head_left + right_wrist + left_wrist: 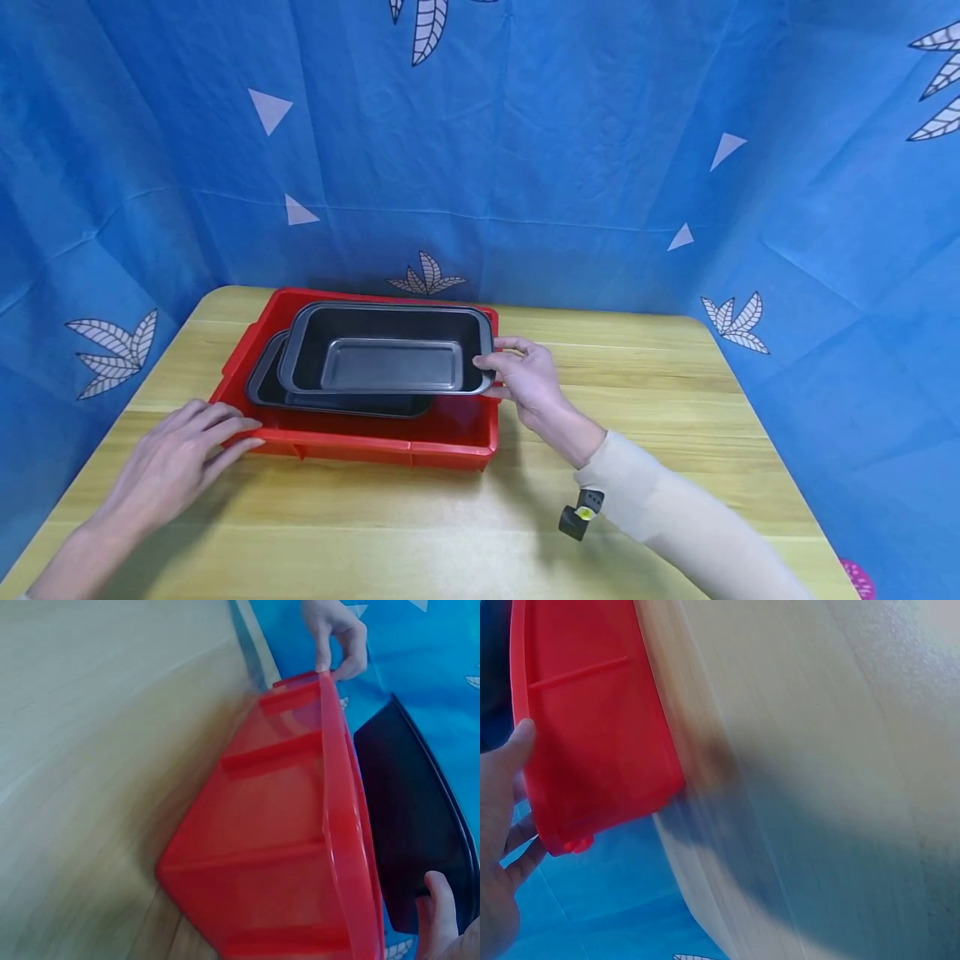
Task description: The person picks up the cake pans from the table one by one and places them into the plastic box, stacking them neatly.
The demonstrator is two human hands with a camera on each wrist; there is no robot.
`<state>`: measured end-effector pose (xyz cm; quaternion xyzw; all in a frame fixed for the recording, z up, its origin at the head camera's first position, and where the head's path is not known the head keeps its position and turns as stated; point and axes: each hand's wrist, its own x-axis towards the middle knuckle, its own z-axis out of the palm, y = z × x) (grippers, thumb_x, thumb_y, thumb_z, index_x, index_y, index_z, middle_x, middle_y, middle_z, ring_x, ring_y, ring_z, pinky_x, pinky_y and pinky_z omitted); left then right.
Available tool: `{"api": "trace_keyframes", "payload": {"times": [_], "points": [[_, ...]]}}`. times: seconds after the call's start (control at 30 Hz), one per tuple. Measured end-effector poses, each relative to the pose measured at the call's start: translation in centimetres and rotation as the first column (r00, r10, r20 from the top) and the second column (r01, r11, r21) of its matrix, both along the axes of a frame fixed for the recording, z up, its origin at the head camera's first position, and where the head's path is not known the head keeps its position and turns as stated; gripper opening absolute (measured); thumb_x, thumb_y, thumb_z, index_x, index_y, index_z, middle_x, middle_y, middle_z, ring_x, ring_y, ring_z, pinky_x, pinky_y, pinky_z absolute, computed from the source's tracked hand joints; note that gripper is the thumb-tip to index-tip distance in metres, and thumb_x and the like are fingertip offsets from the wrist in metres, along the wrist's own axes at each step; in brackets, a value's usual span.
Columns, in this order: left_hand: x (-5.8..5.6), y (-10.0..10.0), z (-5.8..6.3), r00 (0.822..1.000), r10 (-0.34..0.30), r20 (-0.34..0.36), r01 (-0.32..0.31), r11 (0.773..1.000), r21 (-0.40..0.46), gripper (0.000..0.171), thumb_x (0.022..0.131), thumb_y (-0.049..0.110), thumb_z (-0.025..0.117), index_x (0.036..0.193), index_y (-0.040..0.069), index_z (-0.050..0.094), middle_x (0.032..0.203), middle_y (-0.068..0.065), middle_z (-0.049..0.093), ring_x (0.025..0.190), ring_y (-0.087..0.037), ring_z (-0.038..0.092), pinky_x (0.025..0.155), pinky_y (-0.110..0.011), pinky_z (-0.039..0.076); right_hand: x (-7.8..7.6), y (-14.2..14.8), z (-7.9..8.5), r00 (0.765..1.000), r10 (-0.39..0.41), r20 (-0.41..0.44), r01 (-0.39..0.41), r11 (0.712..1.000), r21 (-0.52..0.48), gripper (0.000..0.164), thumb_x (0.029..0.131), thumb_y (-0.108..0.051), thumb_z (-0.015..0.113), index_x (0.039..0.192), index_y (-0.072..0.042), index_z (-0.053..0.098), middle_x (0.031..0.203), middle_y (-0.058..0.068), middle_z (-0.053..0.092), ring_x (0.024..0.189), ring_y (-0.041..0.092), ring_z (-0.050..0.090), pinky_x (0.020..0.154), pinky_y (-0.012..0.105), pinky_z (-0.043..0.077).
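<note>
A dark metal loaf pan (393, 365) is held by its right end above a red plastic bin (450, 454). My right hand (528, 375) grips that end, thumb on the rim and fingers beneath. The right wrist view shows the pan's (412, 810) outer side, with the thumb on it. Under it, a second dark pan (264, 379) lies in the bin, partly covered. My left hand (180, 454) holds the bin's near left corner, thumb at the front wall (600, 742) and fingers round the side.
The bin stands on a light wooden table (645, 392), towards the back left. A blue patterned cloth (487, 150) hangs behind and at both sides. A small black device (579, 515) hangs at my right sleeve.
</note>
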<state>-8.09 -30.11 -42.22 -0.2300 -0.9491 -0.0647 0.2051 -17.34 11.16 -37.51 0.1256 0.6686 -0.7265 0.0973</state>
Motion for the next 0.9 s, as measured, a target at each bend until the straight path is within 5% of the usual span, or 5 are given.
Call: {"api": "trace_keyframes", "payload": {"times": [0.2,0.67,0.9], "points": [[0.0,0.1,-0.1,1.0,-0.003,-0.015,0.003,1.0,0.007,0.086,0.098,0.073,0.017,0.105,0.017,0.082,0.1,-0.007,0.077,0.089,-0.023,0.062,0.073,-0.049,0.06,-0.1,-1.6,-0.2,0.999,0.034,0.002,-0.034,0.999,0.03,0.039,0.093,-0.006,0.076,0.129,-0.002,0.062,0.11,0.018,0.078,0.076,0.021,0.076,0.069,0.034,0.066],[-0.1,0.1,-0.1,0.999,-0.01,-0.032,0.011,1.0,0.009,0.088,0.1,0.075,0.015,0.103,0.018,0.081,0.099,-0.004,0.077,0.088,-0.021,0.061,0.07,-0.046,0.059,-0.6,-4.6,-0.6,0.996,0.088,0.012,-0.089,0.994,0.069,0.043,0.092,-0.012,0.079,0.13,-0.004,0.06,0.114,0.019,0.078,0.096,0.037,0.08,0.076,0.037,0.067],[-0.1,0.0,-0.1,1.0,-0.013,-0.024,0.014,1.0,0.007,0.085,0.098,0.074,0.017,0.104,0.018,0.081,0.099,-0.005,0.076,0.088,-0.021,0.061,0.071,-0.046,0.059,-1.1,-5.6,-1.0,0.997,0.078,0.025,-0.08,0.993,0.089,0.041,0.092,-0.011,0.079,0.128,-0.005,0.06,0.111,0.018,0.079,0.081,0.024,0.08,0.079,0.04,0.067]]}}
